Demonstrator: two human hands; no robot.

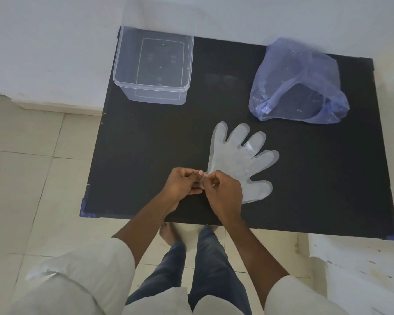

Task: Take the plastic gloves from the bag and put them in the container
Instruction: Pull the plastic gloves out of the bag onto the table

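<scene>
one clear plastic glove (239, 160) lies flat on the black table (146, 137), fingers fanned toward one o'clock. the left hand (183, 185) and right hand (224, 193) both pinch its cuff at six o'clock. one empty clear container (154, 64) sits at eleven, one blue plastic bag (298, 83) at two.

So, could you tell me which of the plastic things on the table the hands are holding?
The clear glove; both hands pinch its cuff. The tub and blue bag sit untouched.
</scene>
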